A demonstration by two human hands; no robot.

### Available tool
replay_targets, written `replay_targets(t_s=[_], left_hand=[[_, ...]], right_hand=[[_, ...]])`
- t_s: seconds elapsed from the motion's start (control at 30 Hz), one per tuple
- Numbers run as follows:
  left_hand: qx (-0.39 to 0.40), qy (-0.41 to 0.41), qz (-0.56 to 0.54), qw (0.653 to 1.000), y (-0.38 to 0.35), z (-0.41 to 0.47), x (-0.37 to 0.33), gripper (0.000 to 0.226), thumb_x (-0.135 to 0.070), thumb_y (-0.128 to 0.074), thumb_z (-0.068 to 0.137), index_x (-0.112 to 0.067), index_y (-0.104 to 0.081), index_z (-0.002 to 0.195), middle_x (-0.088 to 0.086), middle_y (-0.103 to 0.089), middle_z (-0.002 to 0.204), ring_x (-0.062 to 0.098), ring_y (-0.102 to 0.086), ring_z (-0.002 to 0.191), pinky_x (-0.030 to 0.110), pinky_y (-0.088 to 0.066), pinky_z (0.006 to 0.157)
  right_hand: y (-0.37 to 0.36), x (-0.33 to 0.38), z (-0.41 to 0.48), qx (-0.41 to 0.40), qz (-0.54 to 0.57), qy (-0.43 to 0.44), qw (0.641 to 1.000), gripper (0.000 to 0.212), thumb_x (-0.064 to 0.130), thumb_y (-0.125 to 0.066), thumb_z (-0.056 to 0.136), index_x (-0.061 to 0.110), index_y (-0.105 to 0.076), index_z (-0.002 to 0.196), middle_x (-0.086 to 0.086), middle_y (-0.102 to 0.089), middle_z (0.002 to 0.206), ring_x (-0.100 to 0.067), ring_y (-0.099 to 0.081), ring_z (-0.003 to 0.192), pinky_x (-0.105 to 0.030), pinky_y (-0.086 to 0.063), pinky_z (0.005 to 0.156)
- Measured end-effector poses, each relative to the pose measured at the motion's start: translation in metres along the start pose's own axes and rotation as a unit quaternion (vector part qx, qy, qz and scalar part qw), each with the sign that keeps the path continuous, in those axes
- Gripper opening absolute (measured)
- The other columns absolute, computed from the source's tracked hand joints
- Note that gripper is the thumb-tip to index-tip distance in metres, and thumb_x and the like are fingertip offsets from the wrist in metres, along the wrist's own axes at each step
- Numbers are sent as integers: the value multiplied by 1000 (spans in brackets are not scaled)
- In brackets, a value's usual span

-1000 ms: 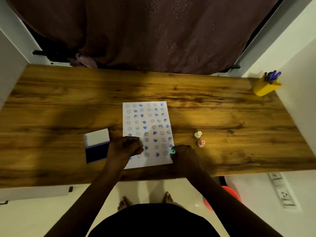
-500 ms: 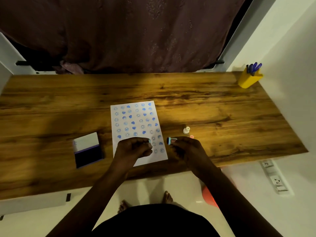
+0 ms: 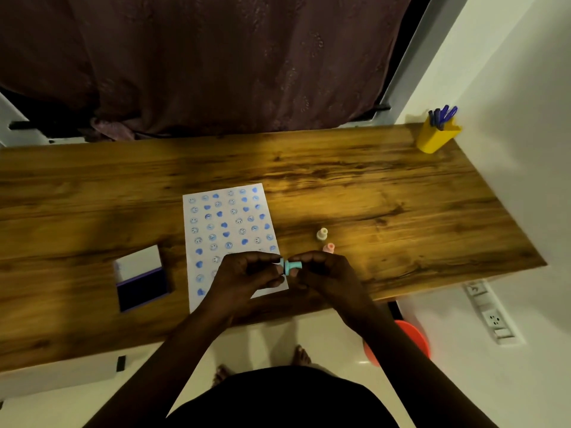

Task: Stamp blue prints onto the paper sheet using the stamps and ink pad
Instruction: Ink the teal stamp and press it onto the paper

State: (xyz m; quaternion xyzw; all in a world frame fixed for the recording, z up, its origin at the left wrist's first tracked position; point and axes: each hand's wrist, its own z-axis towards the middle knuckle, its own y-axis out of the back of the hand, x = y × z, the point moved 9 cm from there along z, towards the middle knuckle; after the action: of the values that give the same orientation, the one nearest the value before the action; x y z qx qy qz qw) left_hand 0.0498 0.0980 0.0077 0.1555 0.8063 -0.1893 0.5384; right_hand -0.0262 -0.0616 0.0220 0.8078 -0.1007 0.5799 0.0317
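Observation:
A white paper sheet (image 3: 227, 223) covered with several blue smiley and heart prints lies on the wooden desk (image 3: 386, 196). Over its lower right corner my left hand (image 3: 247, 278) and my right hand (image 3: 327, 273) meet. Between their fingertips sits a small teal stamp (image 3: 291, 266), lying sideways above the sheet. My left hand also pinches a small piece at the stamp's left end; what it is cannot be told. An open ink pad (image 3: 142, 284) with a dark blue face and a raised white lid rests left of the sheet. A cream stamp (image 3: 322, 234) and a pink stamp (image 3: 329, 248) stand right of the sheet.
A yellow cup (image 3: 435, 139) with blue pens stands at the desk's far right corner, against a white wall. A dark curtain hangs behind the desk. The near desk edge runs just under my wrists. An orange object (image 3: 411, 338) sits on the floor below.
My right hand lifted the teal stamp off the sheet's lower right and carried it toward my left hand. Both hands now meet on it. The view shifted left.

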Motion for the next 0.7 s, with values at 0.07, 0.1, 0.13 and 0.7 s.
replay_targets(t_s=[0.07,0.1,0.13,0.7], left_hand=[[10,-1,-4,1000,-4,0,1,24,3,-75,88,-2,-77,112,14,-82,100,33,-80,93,37,-65,83],[17,-2,-3,1000,-6,0,3,24,2,-75,89,-2,-77,112,15,-82,102,34,-80,95,39,-65,86],[23,-1,-3,1000,-8,1,4,24,1,-76,89,-2,-77,112,16,-82,103,34,-79,97,42,-64,88],[43,-42,124,990,-49,7,13,31,-7,-86,80,-14,-81,110,1,-83,103,19,-79,101,43,-60,97]], right_hand=[[4,-2,0,1,10,-2,1000,24,12,-77,91,16,-77,114,-11,-80,105,-25,-76,94,-36,-60,81],[6,-3,0,1,11,-2,1000,24,11,-77,90,15,-77,114,-12,-80,105,-27,-76,94,-39,-61,82],[8,-3,0,2,10,-2,1000,24,11,-78,90,15,-77,114,-12,-80,104,-27,-76,92,-41,-61,83],[51,-22,-7,1,1,-13,1000,25,27,-78,92,11,-77,111,-9,-81,101,-18,-77,85,-25,-59,69]])
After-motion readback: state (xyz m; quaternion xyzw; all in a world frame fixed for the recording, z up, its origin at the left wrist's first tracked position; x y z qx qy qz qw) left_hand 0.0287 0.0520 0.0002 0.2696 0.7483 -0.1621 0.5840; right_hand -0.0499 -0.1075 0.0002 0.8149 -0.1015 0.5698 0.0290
